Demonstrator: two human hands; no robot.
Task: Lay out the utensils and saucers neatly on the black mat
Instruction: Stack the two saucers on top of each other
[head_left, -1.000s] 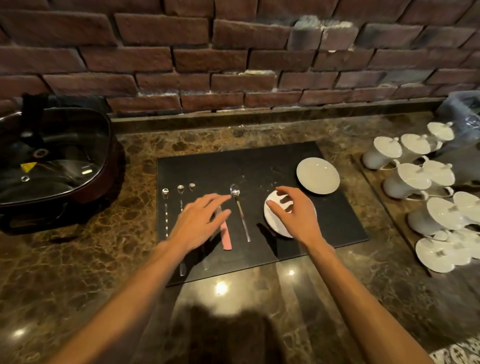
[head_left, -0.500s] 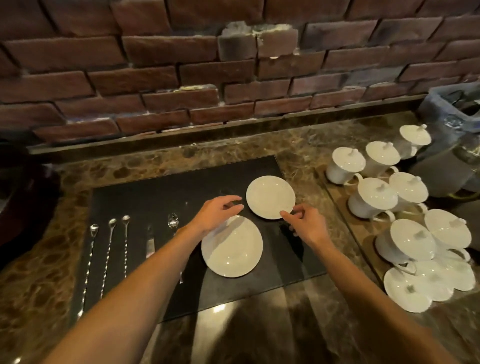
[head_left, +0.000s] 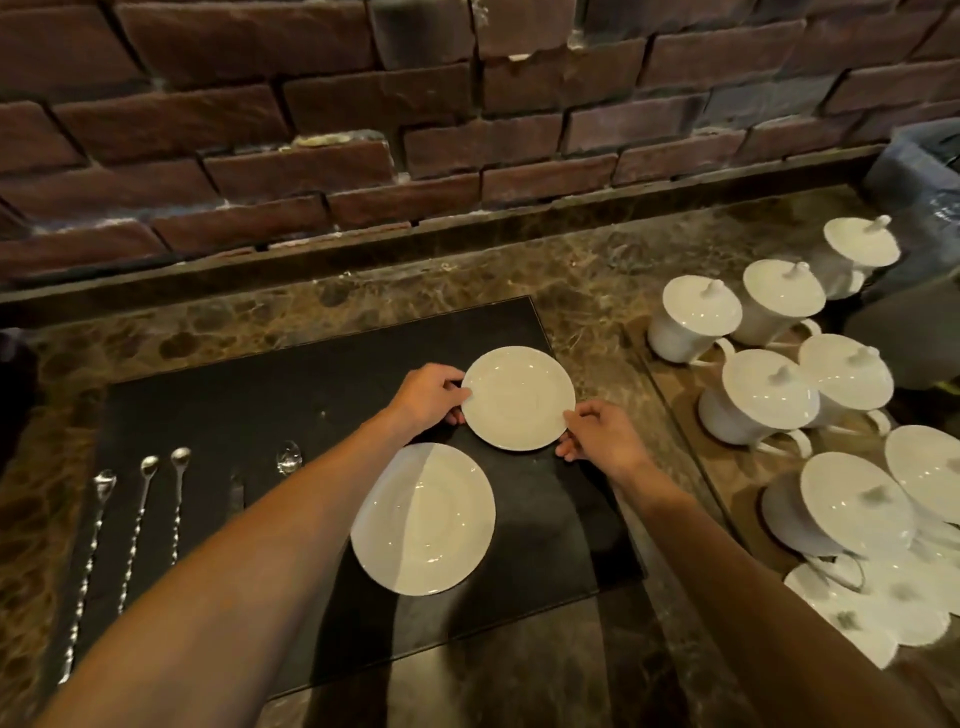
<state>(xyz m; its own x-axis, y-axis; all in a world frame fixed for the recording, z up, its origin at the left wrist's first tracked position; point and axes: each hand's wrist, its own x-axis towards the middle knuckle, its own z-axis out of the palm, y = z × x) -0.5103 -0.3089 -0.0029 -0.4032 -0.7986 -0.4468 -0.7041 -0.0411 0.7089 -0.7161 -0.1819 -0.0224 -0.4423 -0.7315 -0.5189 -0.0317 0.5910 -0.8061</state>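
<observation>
Both hands meet at the far round white china saucer (head_left: 518, 397) in the head view. One is the left hand (head_left: 428, 397), whose fingers curl around the saucer's left rim, thumb on top of the edge. The other is the right hand (head_left: 597, 436), which pinches the near right rim, fingertips tucked under the edge. That saucer sits at the far right part of the flat rectangular black mat (head_left: 249, 405), close to the mat's right border.

Nearer the camera, a second, larger-looking round white saucer (head_left: 423, 518) lies flat on the mat, apart from the first and partly shaded by the left forearm. Neither hand touches it.

On the left of the mat three long thin silver stirring spoons with twisted stems (head_left: 137, 525) lie side by side, roughly parallel, bowls pointing away. Right of them a short utensil with a dark metal tip (head_left: 237, 491) is partly hidden by the forearm, and beyond it the bowl of a shiny silver teaspoon (head_left: 289, 458) shows beside the arm.

The mat rests on a brown marbled stone counter (head_left: 587, 291) below a red brick wall (head_left: 311, 104). To the right, a cluster of white lidded china cups with handles (head_left: 758, 395) stands on the counter, well apart from the mat.
</observation>
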